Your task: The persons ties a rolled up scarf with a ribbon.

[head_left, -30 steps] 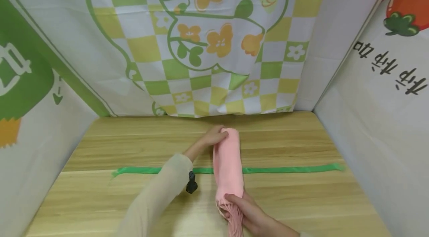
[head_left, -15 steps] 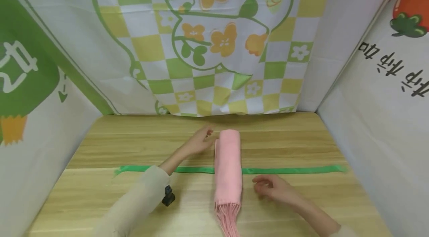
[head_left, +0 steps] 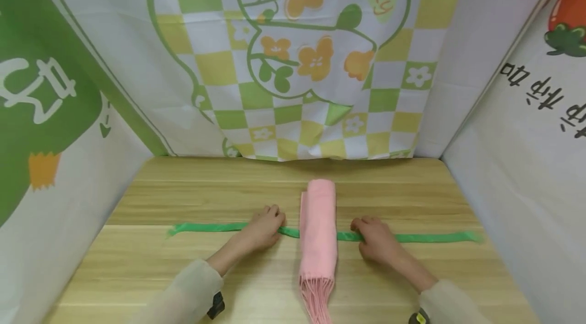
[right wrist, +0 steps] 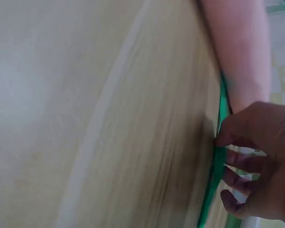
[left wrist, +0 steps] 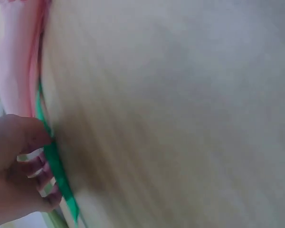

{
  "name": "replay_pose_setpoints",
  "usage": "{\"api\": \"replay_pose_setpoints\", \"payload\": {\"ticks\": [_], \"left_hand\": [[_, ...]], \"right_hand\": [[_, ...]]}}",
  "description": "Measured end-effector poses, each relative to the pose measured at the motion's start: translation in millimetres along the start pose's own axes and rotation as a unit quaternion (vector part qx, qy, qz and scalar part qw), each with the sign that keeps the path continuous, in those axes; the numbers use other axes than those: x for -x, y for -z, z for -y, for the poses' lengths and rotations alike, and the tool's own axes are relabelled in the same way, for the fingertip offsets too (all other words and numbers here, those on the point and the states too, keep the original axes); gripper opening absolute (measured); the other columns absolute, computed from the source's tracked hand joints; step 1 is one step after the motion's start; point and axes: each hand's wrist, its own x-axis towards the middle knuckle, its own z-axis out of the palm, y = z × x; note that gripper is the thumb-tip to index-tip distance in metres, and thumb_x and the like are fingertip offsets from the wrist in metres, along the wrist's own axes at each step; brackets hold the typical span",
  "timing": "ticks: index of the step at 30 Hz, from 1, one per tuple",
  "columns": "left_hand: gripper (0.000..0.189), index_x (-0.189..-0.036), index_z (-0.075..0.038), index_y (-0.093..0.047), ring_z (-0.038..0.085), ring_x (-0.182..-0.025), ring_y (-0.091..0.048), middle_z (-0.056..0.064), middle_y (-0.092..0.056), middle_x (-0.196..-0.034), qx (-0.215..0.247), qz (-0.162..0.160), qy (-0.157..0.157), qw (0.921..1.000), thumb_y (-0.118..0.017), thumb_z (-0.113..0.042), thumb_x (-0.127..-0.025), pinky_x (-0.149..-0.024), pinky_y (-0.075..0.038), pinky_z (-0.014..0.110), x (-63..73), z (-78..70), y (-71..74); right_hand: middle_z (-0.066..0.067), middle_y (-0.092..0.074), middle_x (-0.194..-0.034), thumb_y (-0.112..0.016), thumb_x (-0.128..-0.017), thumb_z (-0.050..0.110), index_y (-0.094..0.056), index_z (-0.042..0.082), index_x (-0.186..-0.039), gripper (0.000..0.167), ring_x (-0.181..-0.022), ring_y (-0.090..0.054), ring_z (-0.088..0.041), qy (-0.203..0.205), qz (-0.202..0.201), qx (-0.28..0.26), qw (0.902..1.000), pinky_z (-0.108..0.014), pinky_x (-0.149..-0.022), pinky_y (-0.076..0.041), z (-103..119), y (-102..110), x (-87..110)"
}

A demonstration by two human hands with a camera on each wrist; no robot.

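Note:
A folded pink scarf (head_left: 319, 232) lies lengthwise on the wooden table, its fringe toward the front. Beneath it a green ribbon (head_left: 439, 237) runs crosswise and comes out on both sides. Left of the scarf, my left hand (head_left: 263, 227) pinches the ribbon; the left wrist view has the thumb and fingers at the green band (left wrist: 57, 166). My right hand (head_left: 376, 240) pinches the ribbon just right of the scarf. Its thumb and curled fingers meet the band (right wrist: 211, 190) in the right wrist view. The ribbon's middle is hidden under the scarf.
A checked, flowered cloth (head_left: 320, 125) hangs along the table's back edge. Printed white side panels (head_left: 517, 125) stand to the left and right. The wooden tabletop (head_left: 192, 202) extends on both sides of the ribbon.
Both hands have let go of the scarf and moved apart to the ribbon, the left toward me, the right outward and away from me. The scarf now lies flat on the table.

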Motion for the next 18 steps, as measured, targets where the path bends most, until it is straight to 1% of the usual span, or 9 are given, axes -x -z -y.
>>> {"api": "replay_pose_setpoints", "payload": {"ticks": [2, 3, 5, 8, 9, 11, 14, 16, 18], "left_hand": [[0.015, -0.107, -0.006, -0.064, 0.033, -0.110, -0.055, 0.013, -0.060, -0.114, -0.021, -0.009, 0.001, 0.9997, -0.063, -0.007, -0.092, -0.092, -0.050, 0.058, -0.2, -2.5, -3.4], [0.015, -0.107, -0.004, -0.064, 0.032, -0.106, -0.059, 0.013, -0.063, -0.110, -0.027, -0.013, -0.001, 0.9995, -0.062, -0.008, -0.092, -0.091, -0.052, 0.056, -0.4, -3.2, -4.6], [0.018, -0.107, -0.002, -0.062, 0.029, -0.091, -0.064, 0.013, -0.066, -0.097, -0.018, -0.018, -0.003, 0.9997, -0.062, -0.007, -0.089, -0.081, -0.057, 0.048, 0.6, -4.7, -4.8], [0.027, -0.108, -0.003, -0.057, 0.019, -0.066, -0.058, 0.007, -0.065, -0.081, 0.008, -0.017, -0.011, 0.9998, -0.065, -0.005, -0.083, -0.060, -0.052, 0.032, 3.4, -5.9, -4.0], [0.031, -0.110, -0.004, -0.056, 0.016, -0.062, -0.054, 0.006, -0.064, -0.079, 0.017, -0.016, -0.012, 0.9996, -0.065, -0.004, -0.081, -0.056, -0.049, 0.030, 4.5, -6.3, -4.0], [0.033, -0.110, -0.005, -0.056, 0.013, -0.060, -0.050, 0.005, -0.064, -0.079, 0.022, -0.027, -0.013, 0.9993, -0.065, -0.002, -0.078, -0.054, -0.045, 0.027, 6.3, -7.1, -4.8], [0.026, -0.105, -0.006, -0.058, 0.017, -0.064, -0.056, 0.007, -0.065, -0.080, 0.015, -0.071, 0.001, 0.9973, -0.065, -0.002, -0.081, -0.057, -0.049, 0.032, 6.1, -8.9, -8.6], [0.016, -0.099, -0.007, -0.061, 0.022, -0.070, -0.062, 0.008, -0.066, -0.081, 0.009, -0.108, 0.027, 0.9938, -0.065, -0.004, -0.084, -0.065, -0.051, 0.040, 4.8, -11.8, -11.4], [0.010, -0.099, -0.007, -0.064, 0.028, -0.085, -0.063, 0.010, -0.067, -0.089, 0.010, -0.141, 0.064, 0.9879, -0.064, -0.009, -0.089, -0.074, -0.048, 0.047, 3.8, -16.0, -13.6]], "right_hand": [[-0.004, -0.064, -0.089, -0.068, -0.070, -0.001, -0.065, 0.011, -0.091, 0.025, -0.091, -0.059, -0.030, 0.002, 0.008, 0.036, 0.9993, -0.052, -0.074, -0.051, 0.0, -4.1, -3.7], [-0.004, -0.063, -0.086, -0.068, -0.069, 0.000, -0.063, 0.011, -0.088, 0.023, -0.088, -0.059, -0.029, 0.003, 0.010, 0.048, 0.9988, -0.052, -0.072, -0.050, 0.0, -5.6, -5.0], [-0.003, -0.063, -0.082, -0.067, -0.069, 0.002, -0.059, 0.012, -0.084, 0.020, -0.084, -0.060, -0.028, -0.001, 0.020, 0.067, 0.9975, -0.052, -0.070, -0.049, -0.5, -7.8, -6.7], [-0.005, -0.064, -0.078, -0.067, -0.067, 0.003, -0.058, 0.012, -0.090, 0.026, -0.079, -0.062, -0.029, -0.013, 0.035, 0.068, 0.9970, -0.053, -0.069, -0.049, -1.3, -8.1, -7.0], [-0.005, -0.065, -0.077, -0.067, -0.067, 0.004, -0.058, 0.012, -0.093, 0.029, -0.078, -0.063, -0.028, -0.019, 0.041, 0.067, 0.9967, -0.052, -0.068, -0.048, -1.6, -7.9, -6.8], [-0.003, -0.065, -0.076, -0.067, -0.068, 0.004, -0.057, 0.013, -0.097, 0.032, -0.075, -0.063, -0.025, -0.032, 0.049, 0.055, 0.9968, -0.049, -0.067, -0.047, -1.8, -7.5, -6.2], [-0.004, -0.065, -0.074, -0.068, -0.073, 0.005, -0.058, 0.013, -0.096, 0.026, -0.072, -0.063, -0.024, -0.048, 0.015, 0.043, 0.9978, -0.048, -0.068, -0.047, -1.5, -8.4, -6.6], [-0.005, -0.066, -0.076, -0.068, -0.077, 0.007, -0.060, 0.012, -0.094, 0.020, -0.075, -0.063, -0.027, -0.065, -0.028, 0.036, 0.9968, -0.050, -0.071, -0.048, -0.8, -10.7, -7.8], [-0.010, -0.068, -0.087, -0.071, -0.080, 0.011, -0.062, 0.010, -0.098, 0.020, -0.084, -0.063, -0.032, -0.090, -0.075, 0.023, 0.9928, -0.054, -0.076, -0.049, 1.0, -13.4, -8.8]]}}
